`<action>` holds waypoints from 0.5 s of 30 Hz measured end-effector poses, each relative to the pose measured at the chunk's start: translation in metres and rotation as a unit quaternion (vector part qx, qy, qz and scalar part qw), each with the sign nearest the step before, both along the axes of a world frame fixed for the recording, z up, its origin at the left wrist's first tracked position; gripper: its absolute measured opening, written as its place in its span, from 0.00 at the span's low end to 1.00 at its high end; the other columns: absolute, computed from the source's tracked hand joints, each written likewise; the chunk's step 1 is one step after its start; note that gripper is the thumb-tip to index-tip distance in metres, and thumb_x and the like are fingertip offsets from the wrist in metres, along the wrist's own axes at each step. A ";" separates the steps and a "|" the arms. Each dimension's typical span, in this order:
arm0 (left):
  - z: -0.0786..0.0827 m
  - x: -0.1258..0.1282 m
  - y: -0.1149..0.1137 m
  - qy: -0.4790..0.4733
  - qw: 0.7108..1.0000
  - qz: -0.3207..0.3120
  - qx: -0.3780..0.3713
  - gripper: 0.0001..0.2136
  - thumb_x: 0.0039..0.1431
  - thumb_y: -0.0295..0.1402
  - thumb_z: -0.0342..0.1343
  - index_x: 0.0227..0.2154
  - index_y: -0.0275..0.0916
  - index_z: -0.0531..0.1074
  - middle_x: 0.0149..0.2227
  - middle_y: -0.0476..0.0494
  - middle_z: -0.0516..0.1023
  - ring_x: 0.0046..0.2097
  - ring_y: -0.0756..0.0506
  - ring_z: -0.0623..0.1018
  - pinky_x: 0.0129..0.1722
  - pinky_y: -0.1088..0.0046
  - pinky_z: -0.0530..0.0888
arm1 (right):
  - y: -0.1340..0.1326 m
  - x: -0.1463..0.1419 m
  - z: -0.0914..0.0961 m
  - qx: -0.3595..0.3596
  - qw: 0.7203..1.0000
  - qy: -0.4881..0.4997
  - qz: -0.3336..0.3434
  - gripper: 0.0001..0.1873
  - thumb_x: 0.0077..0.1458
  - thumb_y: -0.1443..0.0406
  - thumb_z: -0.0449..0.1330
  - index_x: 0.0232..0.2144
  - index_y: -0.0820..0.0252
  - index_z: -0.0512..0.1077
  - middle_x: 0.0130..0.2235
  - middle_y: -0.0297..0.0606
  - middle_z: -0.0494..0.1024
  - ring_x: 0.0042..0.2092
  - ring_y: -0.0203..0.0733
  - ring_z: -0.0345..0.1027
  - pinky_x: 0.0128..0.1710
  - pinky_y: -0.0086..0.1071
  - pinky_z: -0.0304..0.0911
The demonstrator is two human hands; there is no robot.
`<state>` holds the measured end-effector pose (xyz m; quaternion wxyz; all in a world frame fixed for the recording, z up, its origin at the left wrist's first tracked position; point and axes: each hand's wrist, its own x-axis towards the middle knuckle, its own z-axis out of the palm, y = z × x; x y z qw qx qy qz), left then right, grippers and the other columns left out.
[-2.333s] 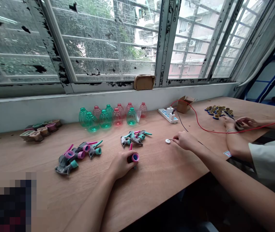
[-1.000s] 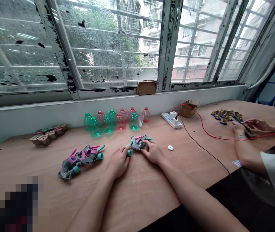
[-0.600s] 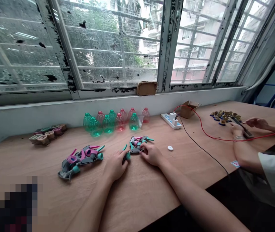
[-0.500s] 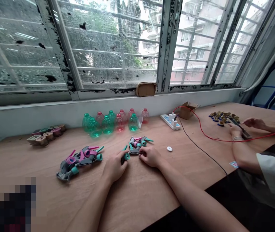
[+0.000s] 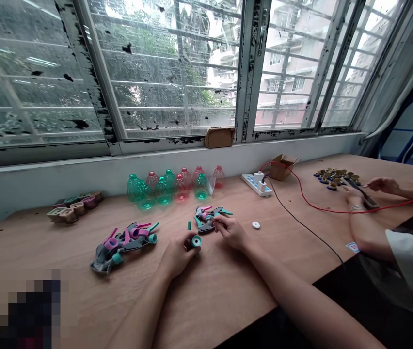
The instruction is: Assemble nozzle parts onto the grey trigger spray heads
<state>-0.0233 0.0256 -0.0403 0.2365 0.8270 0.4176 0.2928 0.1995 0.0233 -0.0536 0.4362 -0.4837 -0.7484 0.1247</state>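
My left hand is shut around a grey spray head with a teal collar, which it holds just above the wooden table. A small teal tip stands just beyond that hand. My right hand rests its fingertips against the near edge of a small heap of grey, pink and teal spray heads. Whether those fingers pinch a piece is hidden. A larger heap of the same spray heads lies to the left of my left hand.
Green and red plastic bottles stand along the wall, with square cups to their left. A power strip feeds a red wire and a black cable. A co-worker's hands work by a heap of small caps.
My left hand has drawn one spray head off the small heap toward me, turning its teal collar upward. My right hand has shifted slightly along the heap.
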 end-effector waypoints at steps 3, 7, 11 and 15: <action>0.001 -0.001 -0.001 0.001 1.000 -0.008 -0.012 0.13 0.49 0.32 0.58 0.40 0.40 0.74 0.31 0.49 0.78 0.32 0.48 0.74 0.33 0.75 0.68 | -0.012 0.002 0.019 0.035 0.995 -0.083 0.045 0.15 0.64 0.61 0.49 0.41 0.60 0.74 0.36 0.39 0.78 0.36 0.37 0.69 0.36 0.27 0.59; 0.003 -0.002 -0.004 -0.008 1.000 -0.018 -0.013 0.14 0.48 0.33 0.59 0.40 0.40 0.75 0.31 0.49 0.78 0.32 0.47 0.75 0.32 0.75 0.68 | -0.033 -0.002 0.044 0.021 0.954 -0.291 0.067 0.15 0.63 0.62 0.51 0.33 0.57 0.77 0.33 0.38 0.79 0.33 0.37 0.69 0.34 0.29 0.55; 0.003 -0.002 -0.006 -0.002 1.000 -0.020 -0.005 0.15 0.48 0.34 0.60 0.41 0.40 0.76 0.31 0.49 0.79 0.31 0.48 0.75 0.31 0.76 0.68 | -0.048 -0.014 0.063 -0.001 0.905 -0.424 0.019 0.18 0.62 0.65 0.48 0.28 0.60 0.76 0.32 0.40 0.79 0.32 0.40 0.71 0.32 0.30 0.55; 0.001 -0.002 -0.005 -0.001 1.000 -0.021 0.005 0.15 0.48 0.34 0.61 0.41 0.40 0.76 0.33 0.48 0.80 0.33 0.47 0.76 0.33 0.76 0.69 | -0.057 -0.027 0.076 -0.015 0.880 -0.475 -0.017 0.15 0.59 0.70 0.49 0.33 0.61 0.76 0.33 0.44 0.79 0.33 0.43 0.73 0.31 0.29 0.58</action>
